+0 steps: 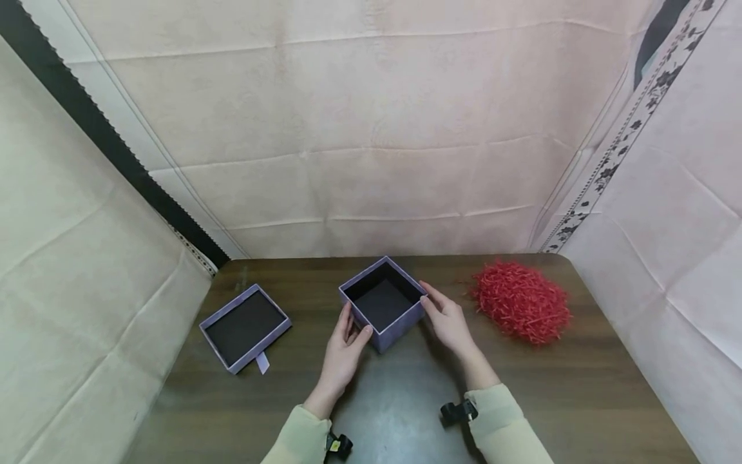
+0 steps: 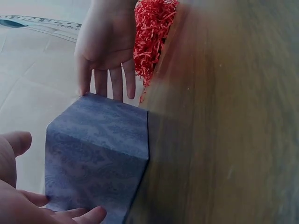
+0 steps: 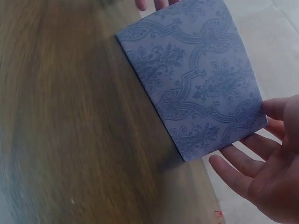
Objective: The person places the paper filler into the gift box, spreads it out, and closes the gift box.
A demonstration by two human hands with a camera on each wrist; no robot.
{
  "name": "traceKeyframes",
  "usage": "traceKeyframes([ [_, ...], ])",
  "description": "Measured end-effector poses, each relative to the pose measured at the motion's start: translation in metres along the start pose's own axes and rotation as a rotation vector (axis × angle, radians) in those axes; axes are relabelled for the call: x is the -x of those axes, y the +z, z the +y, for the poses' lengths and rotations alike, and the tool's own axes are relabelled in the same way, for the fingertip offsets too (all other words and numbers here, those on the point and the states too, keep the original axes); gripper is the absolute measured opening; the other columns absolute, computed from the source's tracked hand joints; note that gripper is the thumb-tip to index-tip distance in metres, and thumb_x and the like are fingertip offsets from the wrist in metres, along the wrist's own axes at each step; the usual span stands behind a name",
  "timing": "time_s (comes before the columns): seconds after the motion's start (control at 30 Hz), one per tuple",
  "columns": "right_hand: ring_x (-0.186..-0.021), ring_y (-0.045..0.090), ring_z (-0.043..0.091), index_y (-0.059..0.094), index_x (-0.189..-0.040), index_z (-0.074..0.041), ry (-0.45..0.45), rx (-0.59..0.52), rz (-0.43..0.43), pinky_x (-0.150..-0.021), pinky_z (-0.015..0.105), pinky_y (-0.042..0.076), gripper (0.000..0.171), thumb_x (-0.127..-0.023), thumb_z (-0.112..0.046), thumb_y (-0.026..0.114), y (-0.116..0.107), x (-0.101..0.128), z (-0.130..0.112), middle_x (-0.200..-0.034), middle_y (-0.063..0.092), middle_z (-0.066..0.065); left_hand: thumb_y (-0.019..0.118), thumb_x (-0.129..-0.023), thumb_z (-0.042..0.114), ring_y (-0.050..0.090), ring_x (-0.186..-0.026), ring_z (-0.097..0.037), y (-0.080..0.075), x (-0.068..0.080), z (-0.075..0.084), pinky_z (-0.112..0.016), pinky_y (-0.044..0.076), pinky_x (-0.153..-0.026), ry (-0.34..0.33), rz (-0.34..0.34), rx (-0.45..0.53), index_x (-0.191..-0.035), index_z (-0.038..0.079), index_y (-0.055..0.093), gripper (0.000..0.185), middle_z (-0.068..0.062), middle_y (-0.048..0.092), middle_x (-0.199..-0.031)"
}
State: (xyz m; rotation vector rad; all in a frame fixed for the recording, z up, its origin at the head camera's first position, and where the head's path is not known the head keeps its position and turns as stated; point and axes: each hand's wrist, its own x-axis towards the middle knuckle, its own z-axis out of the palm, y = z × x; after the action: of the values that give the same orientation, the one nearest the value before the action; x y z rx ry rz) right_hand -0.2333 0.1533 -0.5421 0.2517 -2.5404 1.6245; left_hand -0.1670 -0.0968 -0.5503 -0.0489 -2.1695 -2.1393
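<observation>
A lidless purple box [image 1: 400,332] with a dark inside stands at the middle of the table, turned corner-first. My left hand [image 1: 341,357] holds its near left side, fingertips on the wall and thumb by the front corner. At the right corner my right hand [image 1: 449,322] grips the box, the thumb at the rim and the fingers along the far side. The right wrist view shows the patterned wall of the box [image 3: 196,79] and the right hand's fingers [image 3: 238,161] at its edge. Farther left lies the matching lid [image 1: 243,325], inside up, with a ribbon tab [image 1: 263,363].
A heap of red shredded paper [image 1: 522,303] lies on the right of the wooden table [image 1: 232,419]. Pale cloth [image 1: 371,129] hangs behind the table and along both sides. Each wrist wears a small black camera [image 1: 458,412].
</observation>
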Motion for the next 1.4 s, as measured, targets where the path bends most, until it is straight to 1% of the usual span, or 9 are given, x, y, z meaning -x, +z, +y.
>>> traceKeyframes([
  [0.17, -0.132, 0.050, 0.025, 0.057, -0.143, -0.025, 0.007, 0.017, 0.019, -0.111, 0.049, 0.036, 0.045, -0.101, -0.042, 0.056, 0.003, 0.001, -0.001, -0.141, 0.057, 0.004, 0.071, -0.094, 0.022, 0.026, -0.146, -0.031, 0.005, 0.001, -0.001, -0.052, 0.028, -0.114, 0.046, 0.005, 0.000, -0.159, 0.011, 0.021, 0.083, -0.010, 0.015, -0.165],
  [0.3, -0.131, 0.051, 0.026, 0.057, -0.143, -0.026, 0.005, 0.042, 0.015, -0.110, 0.050, 0.037, 0.044, -0.101, -0.041, 0.056, 0.001, 0.003, 0.001, -0.140, 0.057, 0.004, 0.071, -0.094, 0.019, 0.020, -0.147, -0.031, 0.009, 0.009, 0.019, -0.055, 0.026, -0.114, 0.051, -0.003, -0.035, -0.158, 0.005, 0.017, 0.085, -0.014, 0.008, -0.165],
  [0.4, -0.130, 0.052, 0.026, 0.058, -0.142, -0.026, 0.009, 0.047, 0.002, -0.109, 0.051, 0.038, 0.044, -0.101, -0.042, 0.057, -0.002, 0.007, -0.001, -0.139, 0.058, 0.002, 0.071, -0.094, 0.014, 0.017, -0.149, -0.028, 0.010, 0.013, 0.034, -0.054, 0.024, -0.115, 0.038, 0.000, -0.060, -0.157, 0.001, 0.018, 0.084, -0.017, 0.009, -0.165],
  [0.43, -0.130, 0.053, 0.026, 0.059, -0.141, -0.025, 0.006, 0.051, -0.002, -0.109, 0.051, 0.039, 0.045, -0.101, -0.044, 0.057, -0.003, 0.008, -0.001, -0.139, 0.059, 0.001, 0.071, -0.094, 0.014, 0.017, -0.149, -0.028, 0.010, 0.013, 0.034, -0.054, 0.025, -0.115, 0.046, 0.000, -0.065, -0.156, 0.000, 0.019, 0.083, -0.018, 0.010, -0.164],
  [0.63, -0.125, 0.058, 0.022, 0.064, -0.135, -0.027, -0.005, 0.087, -0.048, -0.104, 0.051, 0.043, 0.042, -0.100, -0.048, 0.056, -0.013, 0.019, -0.007, -0.132, 0.064, -0.002, 0.069, -0.095, 0.012, 0.027, -0.146, -0.028, -0.005, 0.009, 0.029, -0.047, 0.032, -0.111, 0.082, -0.008, -0.086, -0.152, -0.002, 0.033, 0.068, -0.018, 0.027, -0.160],
  [0.8, -0.122, 0.060, 0.016, 0.067, -0.132, -0.028, -0.015, 0.113, -0.145, -0.102, 0.050, 0.046, 0.039, -0.100, -0.048, 0.056, -0.023, 0.027, -0.011, -0.128, 0.066, -0.008, 0.066, -0.097, 0.010, 0.039, -0.140, -0.026, -0.021, 0.004, 0.027, -0.026, 0.040, -0.105, 0.103, -0.024, -0.092, -0.146, -0.003, 0.045, 0.055, -0.017, 0.043, -0.152],
  [0.93, -0.122, 0.059, 0.014, 0.066, -0.132, -0.029, -0.035, 0.126, -0.224, -0.102, 0.051, 0.046, 0.037, -0.100, -0.045, 0.057, -0.029, 0.030, -0.014, -0.129, 0.065, -0.012, 0.063, -0.098, 0.010, 0.043, -0.137, -0.026, -0.031, -0.002, 0.022, -0.016, 0.039, -0.101, 0.101, -0.047, -0.082, -0.145, -0.002, 0.048, 0.050, -0.015, 0.046, -0.149],
  [1.2, -0.124, 0.057, 0.012, 0.063, -0.135, -0.031, -0.067, 0.147, -0.299, -0.103, 0.051, 0.046, 0.040, -0.100, -0.047, 0.057, -0.032, 0.033, -0.015, -0.132, 0.062, -0.015, 0.059, -0.101, 0.012, 0.045, -0.136, -0.026, -0.039, -0.015, -0.012, -0.015, 0.039, -0.101, 0.069, -0.061, 0.003, -0.147, 0.007, 0.049, 0.047, -0.011, 0.048, -0.149],
  [1.4, -0.122, 0.059, 0.011, 0.064, -0.134, -0.031, -0.089, 0.176, -0.296, -0.100, 0.049, 0.048, 0.037, -0.100, -0.044, 0.058, -0.038, 0.035, -0.014, -0.131, 0.063, -0.015, 0.061, -0.101, 0.021, 0.045, -0.136, -0.019, -0.040, -0.018, -0.020, -0.016, 0.038, -0.103, 0.084, -0.061, -0.008, -0.146, 0.018, 0.052, 0.046, 0.000, 0.050, -0.149],
])
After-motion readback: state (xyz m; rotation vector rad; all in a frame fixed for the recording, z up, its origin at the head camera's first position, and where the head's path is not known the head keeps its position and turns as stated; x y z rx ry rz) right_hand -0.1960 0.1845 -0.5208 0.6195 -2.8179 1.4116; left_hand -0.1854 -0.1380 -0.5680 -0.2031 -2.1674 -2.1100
